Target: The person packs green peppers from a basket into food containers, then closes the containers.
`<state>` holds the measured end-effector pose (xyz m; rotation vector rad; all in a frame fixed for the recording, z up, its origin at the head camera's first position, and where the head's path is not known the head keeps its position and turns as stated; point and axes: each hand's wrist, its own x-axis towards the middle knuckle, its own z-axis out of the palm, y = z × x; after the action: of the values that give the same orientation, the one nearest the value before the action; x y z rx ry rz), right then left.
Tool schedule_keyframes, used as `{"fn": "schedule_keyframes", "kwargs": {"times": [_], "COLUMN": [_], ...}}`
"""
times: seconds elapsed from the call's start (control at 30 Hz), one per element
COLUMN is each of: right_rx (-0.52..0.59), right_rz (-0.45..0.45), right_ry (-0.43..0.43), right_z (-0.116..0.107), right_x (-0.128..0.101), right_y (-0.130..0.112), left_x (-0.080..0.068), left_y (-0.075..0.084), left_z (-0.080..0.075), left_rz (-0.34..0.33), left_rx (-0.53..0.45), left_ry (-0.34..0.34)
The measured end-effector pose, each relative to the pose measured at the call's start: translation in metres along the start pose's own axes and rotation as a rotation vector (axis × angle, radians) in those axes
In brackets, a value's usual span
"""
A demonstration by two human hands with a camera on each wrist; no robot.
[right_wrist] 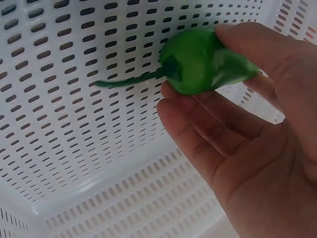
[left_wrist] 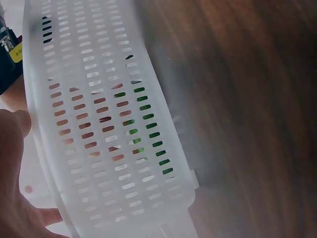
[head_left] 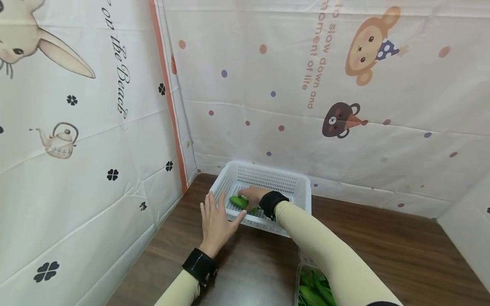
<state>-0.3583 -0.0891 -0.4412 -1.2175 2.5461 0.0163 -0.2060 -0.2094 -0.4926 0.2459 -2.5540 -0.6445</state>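
A green pepper (right_wrist: 203,62) sits low inside the white basket (head_left: 298,187), pinched by the right hand (head_left: 252,196). The left hand (head_left: 216,221), fingers straight, steadies the basket's near wall on the worktop (head_left: 383,242). The step looks like placing; next, the pinch would need loosening.

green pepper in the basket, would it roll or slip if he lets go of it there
The green pepper looks smooth and glossy, so probably a bit slippery in the right hand. Its rounded body might roll slightly, though the thin stem and the slotted floor of the white basket should check it. It seems firm, not floppy.
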Motion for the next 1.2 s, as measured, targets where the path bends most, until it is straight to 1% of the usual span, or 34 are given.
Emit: {"fn": "schedule_keyframes", "kwargs": {"times": [0.07,0.13,0.3,0.4,0.57,0.73,0.83,0.93,1.07,1.2], "right_rx": [0.007,0.038,0.082,0.064,0.05,0.065,0.087,0.084,0.083,0.084], "right_rz": [-0.011,-0.011,-0.01,-0.042,-0.091,-0.149,-0.172,-0.198,-0.25,-0.281], "right_ry": [0.008,0.016,0.059,0.092,0.134,0.173,0.202,0.245,0.295,0.321], "right_z": [0.002,0.0,-0.014,-0.023,-0.035,-0.045,-0.052,-0.057,-0.058,-0.059], "right_x": [-0.002,-0.005,-0.015,-0.018,-0.029,-0.051,-0.064,-0.078,-0.095,-0.112], "right_y": [0.002,0.002,0.002,0.004,0.0,-0.009,-0.013,-0.018,-0.023,-0.024], "left_x": [0.0,0.0,0.001,0.004,0.005,0.005,0.007,0.007,0.003,0.0], "left_y": [0.0,0.0,0.004,0.006,0.007,0.01,0.012,0.015,0.016,0.019], "left_z": [0.001,0.001,-0.001,-0.003,-0.007,-0.012,-0.016,-0.022,-0.032,-0.04], "left_rz": [0.009,0.035,0.154,0.22,0.309,0.408,0.442,0.464,0.488,0.511], "left_rx": [-0.001,-0.01,-0.076,-0.118,-0.153,-0.183,-0.209,-0.231,-0.245,-0.262], "left_ry": [-0.011,-0.004,0.051,0.063,0.062,0.125,0.134,0.123,0.12,0.128]}}
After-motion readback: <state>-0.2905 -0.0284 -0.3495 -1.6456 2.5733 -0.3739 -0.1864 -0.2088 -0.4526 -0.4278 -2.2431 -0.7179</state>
